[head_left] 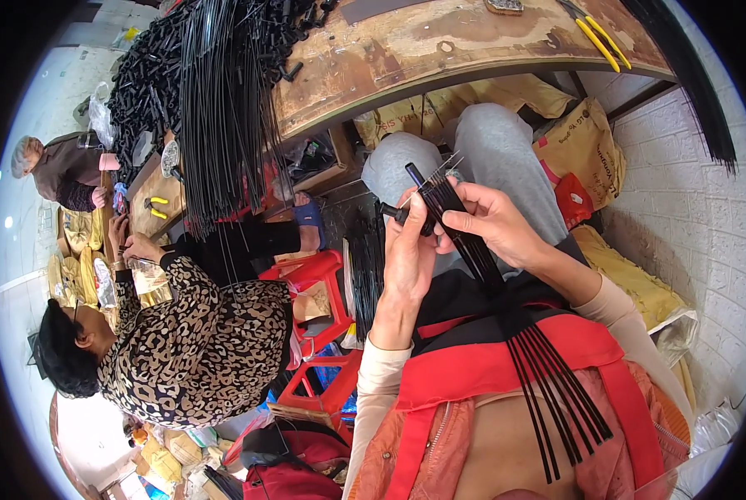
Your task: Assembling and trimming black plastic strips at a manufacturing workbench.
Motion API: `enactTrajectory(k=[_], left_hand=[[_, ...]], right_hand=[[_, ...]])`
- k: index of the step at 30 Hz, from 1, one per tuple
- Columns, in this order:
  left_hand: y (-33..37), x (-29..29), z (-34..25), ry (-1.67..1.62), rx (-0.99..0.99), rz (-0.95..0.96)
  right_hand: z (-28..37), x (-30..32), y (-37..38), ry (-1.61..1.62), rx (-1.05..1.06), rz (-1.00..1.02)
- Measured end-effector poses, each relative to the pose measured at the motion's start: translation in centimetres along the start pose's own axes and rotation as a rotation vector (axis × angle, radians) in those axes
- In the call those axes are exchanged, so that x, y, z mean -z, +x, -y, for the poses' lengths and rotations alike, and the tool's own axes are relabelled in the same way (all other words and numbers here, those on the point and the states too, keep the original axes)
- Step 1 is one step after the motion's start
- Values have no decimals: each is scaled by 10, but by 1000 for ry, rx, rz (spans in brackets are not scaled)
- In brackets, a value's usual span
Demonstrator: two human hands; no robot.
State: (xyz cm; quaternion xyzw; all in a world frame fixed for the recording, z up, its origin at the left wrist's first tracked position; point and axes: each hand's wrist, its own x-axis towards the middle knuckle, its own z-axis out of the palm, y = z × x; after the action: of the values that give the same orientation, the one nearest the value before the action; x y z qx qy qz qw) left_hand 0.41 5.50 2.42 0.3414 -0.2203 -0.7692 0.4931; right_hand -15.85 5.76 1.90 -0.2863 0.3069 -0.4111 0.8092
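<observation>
Two grips on my head view; left hand [408, 248] closed on black fittings [393, 213]; right hand [496, 223] pinching thin black rods [478, 255], held off the tabletop's [373, 62] near edge; yellow-handled pliers [604, 45] near its right end.

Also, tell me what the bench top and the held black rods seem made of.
Bench top: wood, perhaps plywood, worn, patchy finish; grain and knots show. Black rods: perhaps plastic or coated metal, smooth with a faint sheen; hard to tell.
</observation>
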Motion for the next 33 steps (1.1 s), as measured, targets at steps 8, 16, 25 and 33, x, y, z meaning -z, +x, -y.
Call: enactTrajectory(k=[8, 16, 25, 33], left_hand=[[9, 1, -19, 104, -59, 32], [53, -7, -75, 532, 139, 434], [39, 7, -54, 402, -256, -14], [20, -10, -59, 305, -115, -55]], right_hand=[[4, -6, 0, -51, 66, 30], [5, -15, 1, -82, 38, 72], [5, -16, 3, -65, 20, 47], [5, -21, 1, -75, 62, 21]])
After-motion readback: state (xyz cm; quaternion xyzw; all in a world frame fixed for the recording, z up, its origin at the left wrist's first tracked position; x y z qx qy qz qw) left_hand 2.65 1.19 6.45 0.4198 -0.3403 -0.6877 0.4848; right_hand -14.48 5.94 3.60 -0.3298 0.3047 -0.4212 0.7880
